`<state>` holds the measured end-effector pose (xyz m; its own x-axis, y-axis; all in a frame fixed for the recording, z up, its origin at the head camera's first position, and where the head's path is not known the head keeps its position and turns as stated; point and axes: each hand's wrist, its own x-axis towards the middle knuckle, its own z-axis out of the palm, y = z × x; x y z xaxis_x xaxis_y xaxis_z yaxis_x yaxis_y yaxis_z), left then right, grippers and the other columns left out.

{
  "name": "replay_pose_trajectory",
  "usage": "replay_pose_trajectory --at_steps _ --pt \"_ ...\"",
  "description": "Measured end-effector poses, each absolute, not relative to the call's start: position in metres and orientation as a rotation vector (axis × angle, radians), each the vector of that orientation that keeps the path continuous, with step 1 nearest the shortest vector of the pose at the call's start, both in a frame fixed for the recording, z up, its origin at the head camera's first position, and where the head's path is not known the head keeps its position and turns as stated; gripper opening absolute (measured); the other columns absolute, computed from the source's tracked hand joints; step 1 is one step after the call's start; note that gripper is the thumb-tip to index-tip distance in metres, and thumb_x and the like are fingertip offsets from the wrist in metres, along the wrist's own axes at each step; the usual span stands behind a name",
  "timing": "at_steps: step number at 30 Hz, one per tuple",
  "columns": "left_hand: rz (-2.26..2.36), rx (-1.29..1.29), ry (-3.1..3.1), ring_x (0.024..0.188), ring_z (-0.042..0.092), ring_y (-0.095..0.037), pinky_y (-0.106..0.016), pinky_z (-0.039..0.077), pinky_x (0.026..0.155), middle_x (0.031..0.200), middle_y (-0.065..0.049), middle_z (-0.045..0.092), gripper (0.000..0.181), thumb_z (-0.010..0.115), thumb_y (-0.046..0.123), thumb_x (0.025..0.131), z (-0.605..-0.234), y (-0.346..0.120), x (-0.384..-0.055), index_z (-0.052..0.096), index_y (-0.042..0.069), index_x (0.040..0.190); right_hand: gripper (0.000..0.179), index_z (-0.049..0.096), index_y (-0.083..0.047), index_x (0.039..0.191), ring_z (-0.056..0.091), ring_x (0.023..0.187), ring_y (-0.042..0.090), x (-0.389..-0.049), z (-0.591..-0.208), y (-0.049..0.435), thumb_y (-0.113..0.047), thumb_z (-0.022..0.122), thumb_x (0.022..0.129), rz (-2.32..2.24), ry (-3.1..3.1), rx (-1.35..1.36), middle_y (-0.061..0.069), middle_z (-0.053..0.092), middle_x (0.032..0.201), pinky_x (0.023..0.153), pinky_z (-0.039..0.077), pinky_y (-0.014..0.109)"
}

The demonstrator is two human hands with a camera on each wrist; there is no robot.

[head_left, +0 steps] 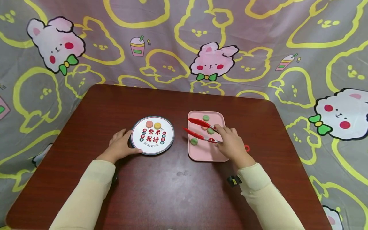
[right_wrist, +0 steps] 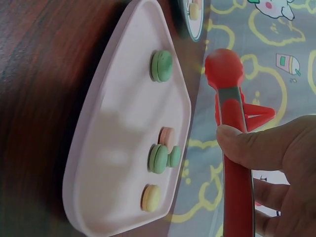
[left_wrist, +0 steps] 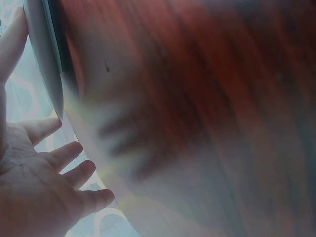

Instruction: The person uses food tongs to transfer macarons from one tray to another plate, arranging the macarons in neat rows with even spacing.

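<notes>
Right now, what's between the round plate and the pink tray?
In the head view, only brown table lies between the plate and the tray, with one red tip of the tongs poking out above it.

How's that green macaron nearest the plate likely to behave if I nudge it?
The green macaron lies flat, so it would probably slide rather than roll. The pink tray under it looks smooth, so it may skid easily. It is small beside the red tongs, so probably light; I can't tell how firm it is.
</notes>
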<state>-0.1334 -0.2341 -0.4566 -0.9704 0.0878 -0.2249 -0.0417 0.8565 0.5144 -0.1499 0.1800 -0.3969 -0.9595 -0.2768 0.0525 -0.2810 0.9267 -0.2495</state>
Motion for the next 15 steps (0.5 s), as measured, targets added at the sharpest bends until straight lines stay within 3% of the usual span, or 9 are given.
replay_pose_trajectory --at_steps 15 --pt "0.775 0.027 2.775 0.137 0.010 -0.055 -0.070 0.011 0.105 0.149 -0.037 0.017 0.104 0.079 0.051 0.073 -0.455 -0.233 -0.134 0.029 -0.001 0.148 0.068 0.047 -0.015 0.138 0.049 0.108 0.040 -0.142 -0.405 0.194 -0.012 0.075 0.076 0.426 -3.046 0.428 0.020 0.060 0.125 0.071 0.050 0.057"
